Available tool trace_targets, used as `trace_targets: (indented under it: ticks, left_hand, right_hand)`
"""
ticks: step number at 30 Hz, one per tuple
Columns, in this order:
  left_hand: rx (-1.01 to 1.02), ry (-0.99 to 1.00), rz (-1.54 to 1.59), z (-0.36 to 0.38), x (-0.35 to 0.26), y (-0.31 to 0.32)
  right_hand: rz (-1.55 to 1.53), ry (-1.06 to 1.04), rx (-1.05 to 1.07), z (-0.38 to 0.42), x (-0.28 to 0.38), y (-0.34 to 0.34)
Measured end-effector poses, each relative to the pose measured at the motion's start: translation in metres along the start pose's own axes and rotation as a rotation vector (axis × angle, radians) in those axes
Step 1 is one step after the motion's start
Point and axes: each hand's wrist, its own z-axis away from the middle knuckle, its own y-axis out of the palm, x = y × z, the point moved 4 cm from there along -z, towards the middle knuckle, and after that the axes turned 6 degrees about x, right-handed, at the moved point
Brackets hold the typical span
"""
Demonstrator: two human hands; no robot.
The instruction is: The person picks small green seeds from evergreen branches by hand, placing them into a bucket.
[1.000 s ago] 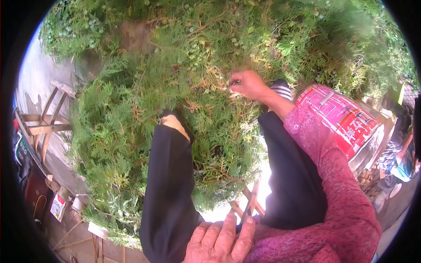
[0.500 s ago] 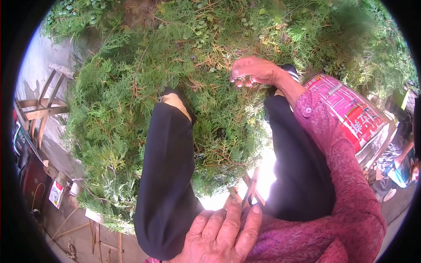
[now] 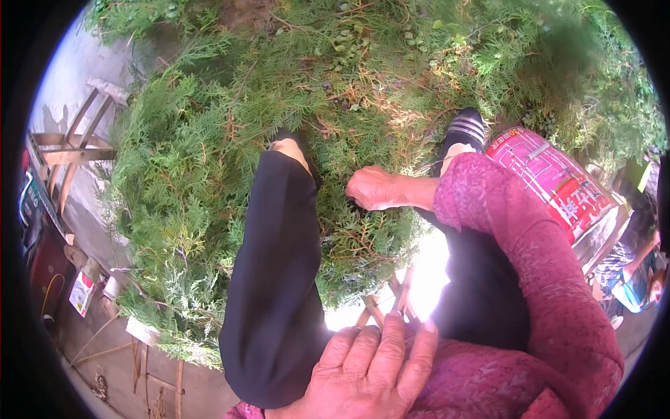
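Green conifer cuttings [image 3: 188, 160] lie in a thick layer around and between my feet. My right hand [image 3: 373, 188] is down among them between my lower legs, its fingers curled toward the greenery; the fingertips are hidden, and I cannot make out what they hold. My left hand [image 3: 373, 366] lies palm down across my lap at the bottom, fingers extended and holding nothing.
A pink and red printed container [image 3: 551, 178] stands beside my right foot. Wooden frames [image 3: 73, 153] are at the left by a pale wall. Another person [image 3: 628, 262] sits at the far right edge. A dark striped shoe [image 3: 466, 128] is on my right foot.
My right hand has moved down and a little left, from above the cuttings into them near my shins. The view has shifted slightly. My left hand still rests on my lap.
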Motion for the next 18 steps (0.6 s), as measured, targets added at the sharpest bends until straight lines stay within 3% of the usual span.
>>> trace_targets:
  ticks: [2, 5, 6, 18]
  left_hand:
    - [-0.003, -0.006, 0.009, 0.005, 0.002, 0.002]
    - [-0.053, 0.029, -0.046, 0.011, 0.005, 0.003]
    - [-0.032, 0.003, -0.033, 0.011, 0.006, 0.0]
    - [0.002, -0.014, -0.026, 0.015, 0.015, -0.009]
  right_hand:
    - [0.082, -0.084, -0.182, 0.003, 0.002, 0.004]
    - [0.296, -0.122, -0.006, -0.002, 0.012, 0.023]
    - [0.44, -0.195, -0.068, -0.001, 0.015, 0.026]
    - [0.412, -0.116, -0.009, -0.013, -0.007, 0.03]
